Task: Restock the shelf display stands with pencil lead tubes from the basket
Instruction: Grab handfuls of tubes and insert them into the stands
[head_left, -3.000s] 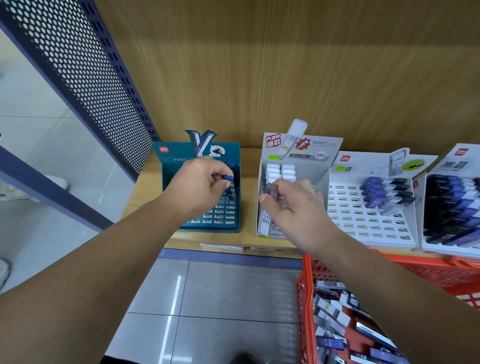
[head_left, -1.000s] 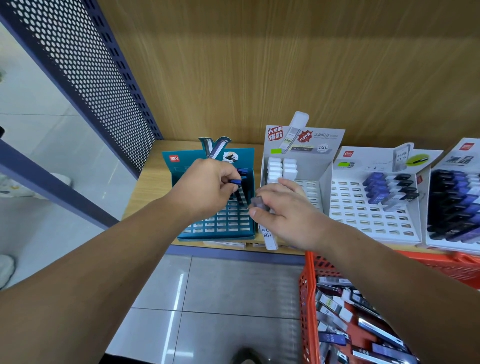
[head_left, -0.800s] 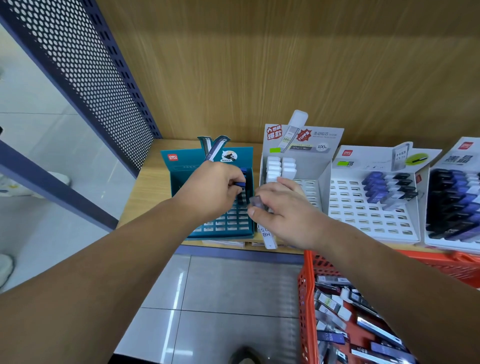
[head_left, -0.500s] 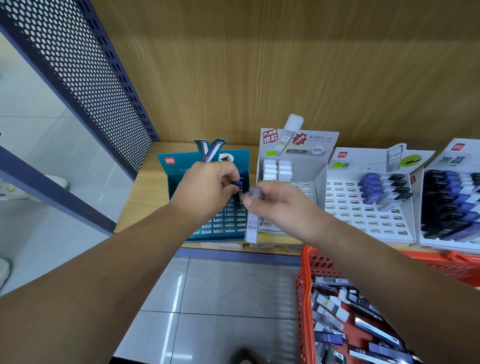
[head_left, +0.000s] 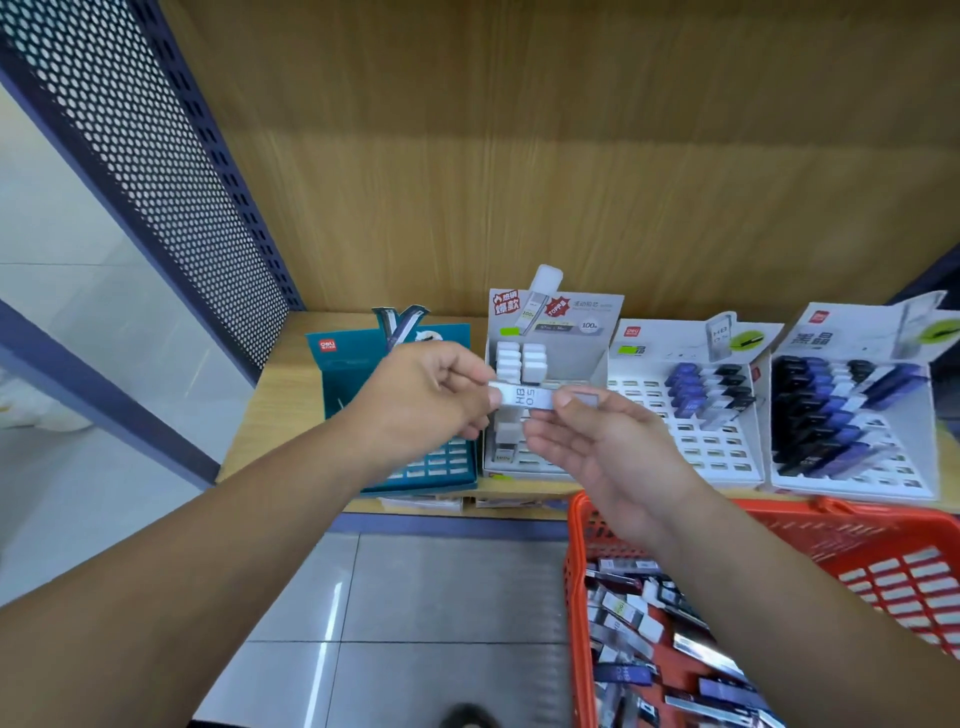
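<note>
Left hand (head_left: 421, 400) and right hand (head_left: 597, 447) each pinch an end of a lead tube (head_left: 524, 397) marked "HB 0.5". It is held level before the white stand (head_left: 592, 332) printed "TOP" and "100". A teal "deli" stand (head_left: 343, 358) sits at the shelf's (head_left: 270, 395) left end, and a red basket (head_left: 576, 545) of tubes is below its front edge.

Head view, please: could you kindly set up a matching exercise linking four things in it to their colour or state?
Things:
1. basket
2. lead tube
3. leftmost stand
4. perforated panel

Colour or state:
a. teal
b. pinched by left hand and right hand
c. dark blue
d. red

Pairs: 1-d, 2-b, 3-a, 4-c.
</note>
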